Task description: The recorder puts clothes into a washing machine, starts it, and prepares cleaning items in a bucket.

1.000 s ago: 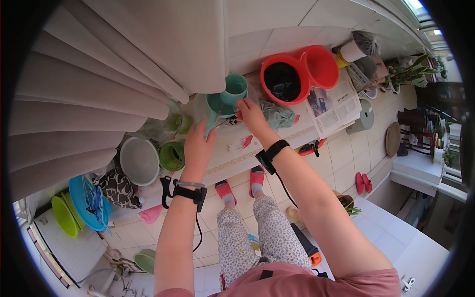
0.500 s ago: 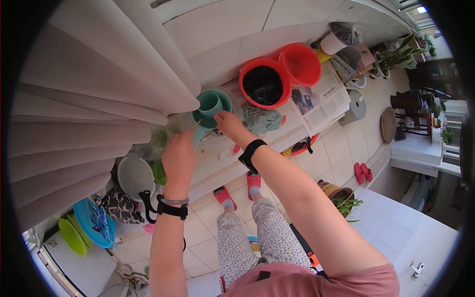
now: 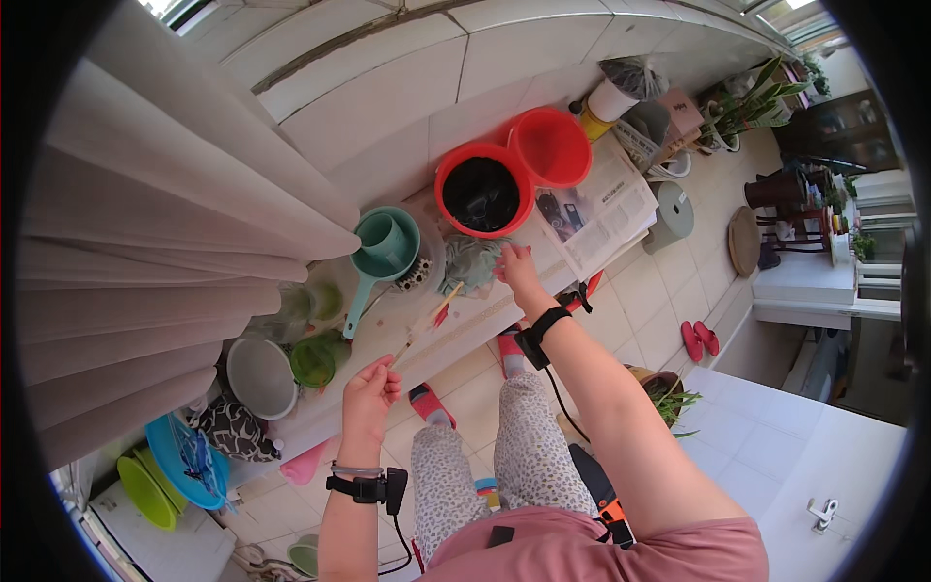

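Note:
My left hand [image 3: 371, 393] has its fingers curled on a thin stick [image 3: 401, 355] over the ledge's front. My right hand [image 3: 517, 272] is closed beside a crumpled grey-green bag [image 3: 470, 254]; what it holds I cannot make out. Between them lie or hang a pale yellow stick [image 3: 450, 296] and a small red piece [image 3: 441, 316]. Behind, a teal cup [image 3: 386, 242] sits inside a teal dipper [image 3: 364, 267] whose handle points toward me, with a black-and-white patterned item [image 3: 415, 276] beside it.
Two red buckets [image 3: 549, 145] and newspapers [image 3: 596, 213] are on the right of the ledge [image 3: 456, 344]. A green container [image 3: 315, 364], grey basin [image 3: 262, 378] and blue basin [image 3: 184, 480] are left, below a curtain [image 3: 175, 242]. A potted plant [image 3: 659, 398] stands low right.
My hands have left the dipper and spread apart: the left down toward me, the right to the bag. The cup and dipper stand uncovered. The view has shifted slightly.

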Demonstrator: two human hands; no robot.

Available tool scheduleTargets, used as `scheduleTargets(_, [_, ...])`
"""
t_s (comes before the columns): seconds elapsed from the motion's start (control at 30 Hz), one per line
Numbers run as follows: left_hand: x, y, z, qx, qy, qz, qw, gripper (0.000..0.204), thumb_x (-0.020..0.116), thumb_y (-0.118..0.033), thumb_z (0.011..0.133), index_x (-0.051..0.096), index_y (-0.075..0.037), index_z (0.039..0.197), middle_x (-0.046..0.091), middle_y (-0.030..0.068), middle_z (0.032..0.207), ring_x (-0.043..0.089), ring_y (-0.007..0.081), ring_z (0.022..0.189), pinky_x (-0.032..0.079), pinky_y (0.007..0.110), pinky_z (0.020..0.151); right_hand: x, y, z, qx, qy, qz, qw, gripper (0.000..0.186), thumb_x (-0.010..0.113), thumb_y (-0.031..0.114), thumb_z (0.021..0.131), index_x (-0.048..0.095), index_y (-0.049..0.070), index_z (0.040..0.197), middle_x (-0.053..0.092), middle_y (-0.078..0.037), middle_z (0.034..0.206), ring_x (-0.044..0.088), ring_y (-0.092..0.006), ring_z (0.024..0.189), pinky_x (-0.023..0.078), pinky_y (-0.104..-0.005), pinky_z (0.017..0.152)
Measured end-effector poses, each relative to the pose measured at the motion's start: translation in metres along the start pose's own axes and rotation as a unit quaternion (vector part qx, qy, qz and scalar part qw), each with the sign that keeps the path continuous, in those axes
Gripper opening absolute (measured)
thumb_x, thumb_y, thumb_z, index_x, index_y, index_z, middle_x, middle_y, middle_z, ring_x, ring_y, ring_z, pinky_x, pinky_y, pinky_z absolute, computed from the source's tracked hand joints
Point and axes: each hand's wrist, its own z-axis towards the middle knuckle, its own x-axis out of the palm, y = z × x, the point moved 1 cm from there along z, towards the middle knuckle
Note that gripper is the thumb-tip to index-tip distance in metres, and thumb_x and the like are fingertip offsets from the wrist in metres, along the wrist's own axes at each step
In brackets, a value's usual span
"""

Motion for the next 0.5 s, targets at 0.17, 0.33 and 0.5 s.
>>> scheduleTargets(0.17, [0.056,0.010,0.010,-0.020,-0.030,-0.056,0.998,0.029,0.050,-0.012,0.095,0.053,0.003,0.120,0.063,0.0088,0.086,0.059,0.0123,0.071,0.050,0.023,0.064,-0.013,0.021,0.064,0.024,0.021,0.077,0.996,0.042,0.050,0.030,0.094,0.046,0.000,0.123,0.059,-0.012,0.108,0.062,-0.0195,0.081,0.054,-0.0311,0.067])
scheduleTargets(0.33, [0.107,0.028,0.027,-0.018,-0.046,-0.094,0.994,0.029,0.051,-0.010,0.095,0.052,0.003,0.121,0.064,0.0112,0.090,0.061,0.0139,0.075,0.052,0.024,0.066,-0.011,0.021,0.081,0.080,0.092,0.143,0.982,0.037,0.046,0.019,0.094,0.042,0.002,0.126,0.055,-0.012,0.117,0.062,-0.0227,0.092,0.058,-0.0343,0.067])
scheduleTargets(0.5, [0.159,0.036,0.041,0.009,-0.066,-0.006,0.998,0.026,0.050,-0.010,0.095,0.054,0.002,0.118,0.063,0.0096,0.084,0.060,0.0128,0.069,0.051,0.023,0.062,-0.017,0.020,0.077,0.090,0.096,0.173,0.976,0.037,0.045,0.008,0.090,0.041,0.001,0.127,0.053,-0.015,0.118,0.062,-0.0256,0.093,0.059,-0.0334,0.068])
